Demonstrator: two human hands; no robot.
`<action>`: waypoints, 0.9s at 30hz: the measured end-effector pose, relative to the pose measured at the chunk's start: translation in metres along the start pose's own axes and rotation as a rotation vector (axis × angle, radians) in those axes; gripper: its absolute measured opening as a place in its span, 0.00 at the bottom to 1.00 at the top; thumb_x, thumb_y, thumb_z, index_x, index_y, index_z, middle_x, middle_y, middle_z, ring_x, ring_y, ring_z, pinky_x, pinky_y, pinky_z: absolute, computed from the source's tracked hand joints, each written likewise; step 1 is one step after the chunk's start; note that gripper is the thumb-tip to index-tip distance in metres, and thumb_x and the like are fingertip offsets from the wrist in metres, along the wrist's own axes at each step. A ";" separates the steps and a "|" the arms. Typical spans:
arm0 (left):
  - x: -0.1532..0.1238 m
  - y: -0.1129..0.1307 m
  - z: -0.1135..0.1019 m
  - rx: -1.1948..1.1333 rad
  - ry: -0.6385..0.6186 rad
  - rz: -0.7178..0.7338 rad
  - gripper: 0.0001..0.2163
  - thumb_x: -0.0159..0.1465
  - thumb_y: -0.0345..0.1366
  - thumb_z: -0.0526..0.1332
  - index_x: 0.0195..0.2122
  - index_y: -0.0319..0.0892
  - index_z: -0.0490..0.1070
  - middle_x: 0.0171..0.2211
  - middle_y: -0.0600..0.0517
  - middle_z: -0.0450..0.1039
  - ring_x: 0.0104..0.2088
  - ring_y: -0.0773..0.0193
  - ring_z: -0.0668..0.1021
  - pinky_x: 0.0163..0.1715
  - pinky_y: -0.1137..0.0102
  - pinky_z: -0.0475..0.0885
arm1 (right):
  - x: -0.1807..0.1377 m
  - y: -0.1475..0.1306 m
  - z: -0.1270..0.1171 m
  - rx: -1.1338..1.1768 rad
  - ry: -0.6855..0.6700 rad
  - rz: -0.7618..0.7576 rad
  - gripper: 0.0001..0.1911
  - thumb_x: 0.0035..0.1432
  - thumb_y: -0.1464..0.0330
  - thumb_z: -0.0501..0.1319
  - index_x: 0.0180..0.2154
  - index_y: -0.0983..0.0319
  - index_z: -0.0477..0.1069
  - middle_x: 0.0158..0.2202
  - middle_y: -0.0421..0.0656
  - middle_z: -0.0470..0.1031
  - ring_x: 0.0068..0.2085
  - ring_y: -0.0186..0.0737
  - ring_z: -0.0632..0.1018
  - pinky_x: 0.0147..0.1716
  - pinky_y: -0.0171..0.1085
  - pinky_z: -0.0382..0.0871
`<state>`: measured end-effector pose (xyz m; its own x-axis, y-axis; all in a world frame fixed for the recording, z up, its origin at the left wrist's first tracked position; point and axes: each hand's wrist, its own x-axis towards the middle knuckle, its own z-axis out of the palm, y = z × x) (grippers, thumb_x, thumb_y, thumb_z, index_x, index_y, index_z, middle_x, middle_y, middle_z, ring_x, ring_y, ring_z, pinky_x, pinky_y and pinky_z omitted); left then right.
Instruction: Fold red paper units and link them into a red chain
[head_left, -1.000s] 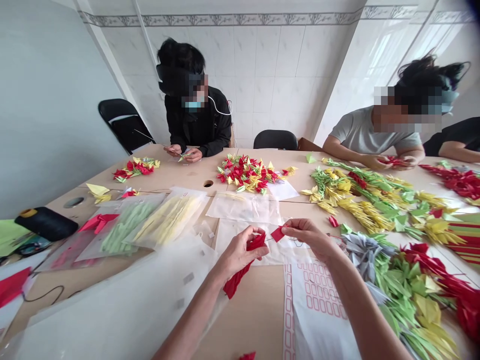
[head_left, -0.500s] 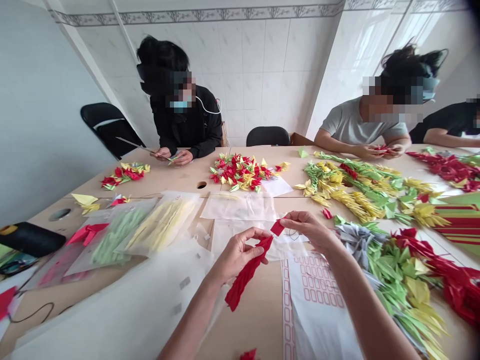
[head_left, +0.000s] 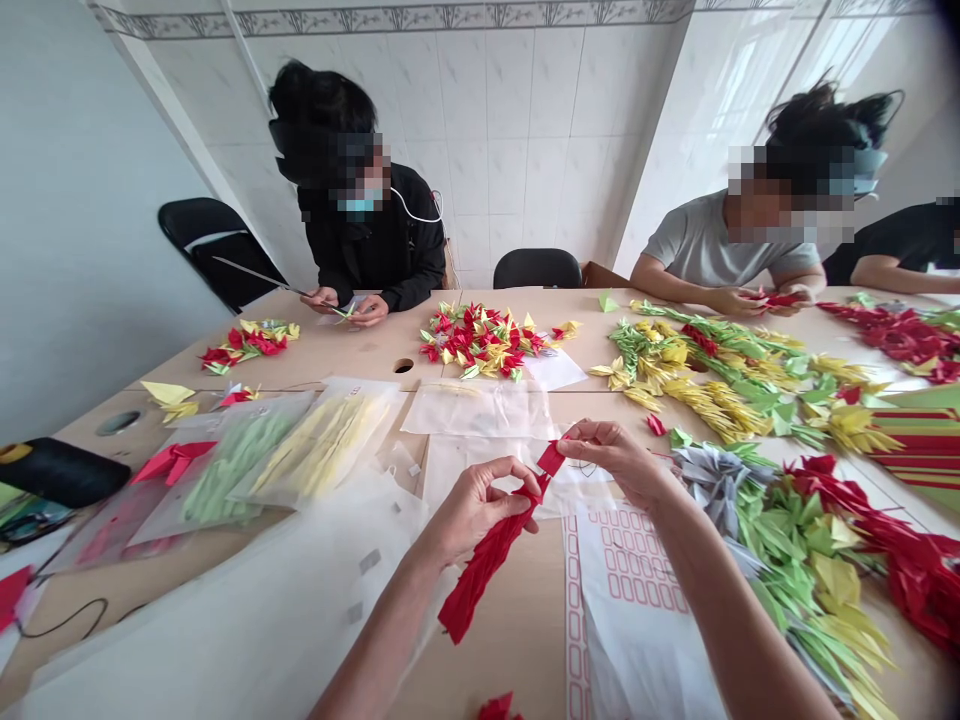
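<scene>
My left hand (head_left: 491, 505) is closed, thumb and fingers pinched on the upper end of a red folded-paper strand (head_left: 484, 575). The strand hangs tilted down to the left, its lower end free above the table. In my right hand (head_left: 611, 450), also closed, the fingertips pinch a small red paper piece (head_left: 553, 458). This piece sits just above the strand's upper end; whether a thread joins them I cannot make out. Beneath the hands lie clear plastic bags (head_left: 480, 408) and a white sheet printed with red boxes (head_left: 641, 570).
Bags of green strips (head_left: 244, 465) and yellow strips (head_left: 322, 445) lie left, beside a black thread spool (head_left: 64, 472). Folded green and yellow paper pieces (head_left: 795, 560) are heaped right. Across the table, a person in black (head_left: 375, 240) and one in grey (head_left: 739, 245) handle paper pieces.
The red strand's lower end has swung slightly down and left. The small red piece has shifted a little down and left. Both hands keep their pinch.
</scene>
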<state>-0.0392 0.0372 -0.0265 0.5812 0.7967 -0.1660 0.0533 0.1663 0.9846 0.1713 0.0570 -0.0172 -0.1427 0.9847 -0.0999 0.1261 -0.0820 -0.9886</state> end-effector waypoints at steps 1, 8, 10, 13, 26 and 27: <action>0.000 0.000 0.000 -0.004 -0.003 0.006 0.07 0.59 0.39 0.62 0.32 0.41 0.68 0.29 0.54 0.68 0.29 0.61 0.80 0.23 0.75 0.63 | 0.000 0.001 0.000 -0.004 0.005 -0.004 0.14 0.42 0.58 0.67 0.24 0.62 0.73 0.26 0.40 0.71 0.31 0.37 0.69 0.33 0.35 0.60; -0.001 0.004 0.002 -0.028 -0.012 0.048 0.07 0.59 0.38 0.63 0.31 0.40 0.68 0.38 0.52 0.67 0.28 0.64 0.79 0.26 0.74 0.67 | 0.001 0.003 0.001 -0.047 0.049 -0.012 0.13 0.42 0.58 0.68 0.24 0.62 0.75 0.28 0.41 0.70 0.34 0.39 0.70 0.37 0.37 0.61; -0.002 0.005 0.002 -0.023 -0.005 0.057 0.07 0.58 0.38 0.63 0.31 0.40 0.69 0.39 0.51 0.67 0.28 0.65 0.79 0.27 0.73 0.68 | 0.001 0.002 0.000 -0.080 0.054 -0.017 0.13 0.42 0.58 0.68 0.24 0.62 0.76 0.29 0.41 0.70 0.34 0.39 0.70 0.37 0.37 0.60; -0.003 0.007 0.002 -0.015 0.002 0.082 0.07 0.58 0.38 0.63 0.31 0.39 0.69 0.43 0.50 0.66 0.27 0.66 0.79 0.28 0.72 0.69 | 0.000 0.000 -0.001 -0.134 0.044 -0.022 0.14 0.43 0.57 0.67 0.25 0.62 0.77 0.29 0.41 0.70 0.34 0.39 0.70 0.36 0.37 0.60; -0.003 0.005 0.000 0.039 -0.012 0.106 0.08 0.59 0.39 0.62 0.30 0.39 0.70 0.43 0.49 0.67 0.28 0.65 0.79 0.30 0.71 0.72 | 0.001 0.002 0.003 -0.099 0.060 0.002 0.15 0.41 0.56 0.67 0.23 0.61 0.77 0.28 0.42 0.69 0.32 0.38 0.68 0.34 0.36 0.61; -0.003 0.005 0.000 0.036 -0.009 0.105 0.08 0.59 0.39 0.63 0.30 0.39 0.70 0.43 0.49 0.67 0.28 0.66 0.79 0.29 0.71 0.72 | 0.001 0.001 0.003 -0.099 0.057 0.006 0.15 0.41 0.56 0.67 0.23 0.62 0.77 0.28 0.42 0.69 0.32 0.38 0.69 0.34 0.36 0.61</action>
<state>-0.0409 0.0362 -0.0208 0.5921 0.8035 -0.0613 0.0209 0.0607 0.9979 0.1683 0.0573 -0.0191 -0.0855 0.9916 -0.0966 0.2238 -0.0754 -0.9717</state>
